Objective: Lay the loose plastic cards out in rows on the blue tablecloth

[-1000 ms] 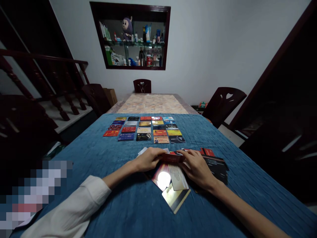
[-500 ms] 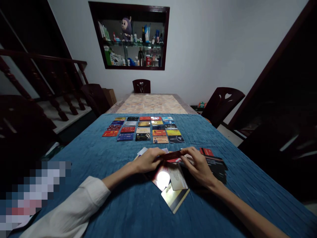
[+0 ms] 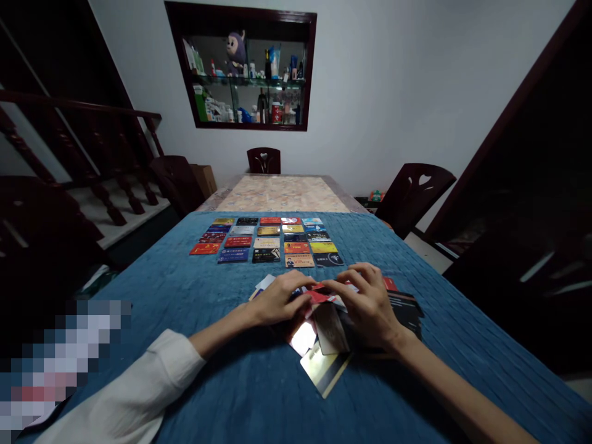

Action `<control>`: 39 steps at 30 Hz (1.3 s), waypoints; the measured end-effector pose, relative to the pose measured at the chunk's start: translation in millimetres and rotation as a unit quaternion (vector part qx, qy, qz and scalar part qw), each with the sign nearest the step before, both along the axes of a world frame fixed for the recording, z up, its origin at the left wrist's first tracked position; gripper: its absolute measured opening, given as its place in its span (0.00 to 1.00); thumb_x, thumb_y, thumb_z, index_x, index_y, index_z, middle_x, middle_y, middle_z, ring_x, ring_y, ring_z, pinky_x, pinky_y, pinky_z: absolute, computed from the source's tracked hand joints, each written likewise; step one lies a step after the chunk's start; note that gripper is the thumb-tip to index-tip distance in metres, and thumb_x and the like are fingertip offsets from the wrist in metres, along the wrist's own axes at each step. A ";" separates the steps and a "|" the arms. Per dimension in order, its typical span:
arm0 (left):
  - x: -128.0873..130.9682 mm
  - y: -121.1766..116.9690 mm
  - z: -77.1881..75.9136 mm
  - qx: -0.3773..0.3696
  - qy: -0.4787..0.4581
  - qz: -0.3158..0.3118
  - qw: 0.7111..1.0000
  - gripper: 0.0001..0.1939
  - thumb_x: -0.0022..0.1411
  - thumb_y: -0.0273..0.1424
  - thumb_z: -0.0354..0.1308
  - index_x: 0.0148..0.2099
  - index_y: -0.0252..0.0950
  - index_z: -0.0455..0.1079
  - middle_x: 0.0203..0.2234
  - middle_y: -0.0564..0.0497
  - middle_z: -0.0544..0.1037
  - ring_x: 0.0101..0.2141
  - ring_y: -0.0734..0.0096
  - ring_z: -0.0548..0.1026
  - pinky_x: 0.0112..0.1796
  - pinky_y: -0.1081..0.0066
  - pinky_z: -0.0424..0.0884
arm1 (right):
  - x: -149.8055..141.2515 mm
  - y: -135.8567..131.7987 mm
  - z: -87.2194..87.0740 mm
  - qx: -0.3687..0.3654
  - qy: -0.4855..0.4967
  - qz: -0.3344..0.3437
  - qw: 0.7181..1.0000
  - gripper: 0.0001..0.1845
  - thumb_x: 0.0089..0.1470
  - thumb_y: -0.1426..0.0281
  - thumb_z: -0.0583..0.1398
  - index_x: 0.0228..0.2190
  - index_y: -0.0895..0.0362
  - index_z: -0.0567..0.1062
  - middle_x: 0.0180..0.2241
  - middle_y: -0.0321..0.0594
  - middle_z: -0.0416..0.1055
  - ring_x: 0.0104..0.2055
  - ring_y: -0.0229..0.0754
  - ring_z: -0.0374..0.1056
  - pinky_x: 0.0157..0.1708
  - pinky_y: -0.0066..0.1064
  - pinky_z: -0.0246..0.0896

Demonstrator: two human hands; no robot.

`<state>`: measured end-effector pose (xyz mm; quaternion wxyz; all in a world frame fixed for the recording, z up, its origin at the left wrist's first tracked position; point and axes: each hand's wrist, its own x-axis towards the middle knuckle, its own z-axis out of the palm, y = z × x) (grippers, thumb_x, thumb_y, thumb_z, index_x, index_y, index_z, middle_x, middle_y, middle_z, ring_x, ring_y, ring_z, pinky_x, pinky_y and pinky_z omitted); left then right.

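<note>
Over a loose pile of plastic cards, my left hand is closed, thumb and fingers at the left end of a red card. My right hand reaches in from the other side, its index fingertip at that card's right end; its thumb is mostly hidden. Below the hands lie a greyish card, a card with bright glare and a gold card with a dark stripe. Black cards stick out beyond my right hand. Part of the pile is covered by my hands.
Several cards lie in neat columns farther up, among them an orange card and a black card. A blue cloth covers the near table; the far end is bare patterned top. Chairs stand around it.
The dark red card held up between both hands has come down toward the pile. My right hand has shifted slightly left and its fingers have spread more; my left hand has lowered slightly.
</note>
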<state>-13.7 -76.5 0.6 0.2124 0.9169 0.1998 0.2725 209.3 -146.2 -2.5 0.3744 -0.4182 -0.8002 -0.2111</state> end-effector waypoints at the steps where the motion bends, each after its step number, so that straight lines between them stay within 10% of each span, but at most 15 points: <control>1: 0.7 -1.3 0.5 0.003 0.002 0.003 1.000 0.13 0.67 0.28 0.54 0.53 0.35 0.71 0.43 0.46 0.78 0.45 0.65 0.74 0.47 0.65 0.70 | -0.8 0.2 0.2 0.000 -0.018 0.001 1.000 0.23 0.61 0.77 0.55 0.50 0.42 0.76 0.35 0.39 0.75 0.43 0.47 0.62 0.49 0.45 0.56; 39: 0.6 8.2 -17.0 0.012 0.038 0.079 0.996 0.09 0.63 0.22 0.54 0.43 0.34 0.74 0.36 0.47 0.80 0.38 0.66 0.75 0.42 0.68 0.70 | 10.5 12.4 -36.1 -0.108 0.047 -0.021 0.993 0.14 0.62 0.74 0.53 0.45 0.55 0.75 0.37 0.44 0.75 0.41 0.48 0.66 0.40 0.40 0.60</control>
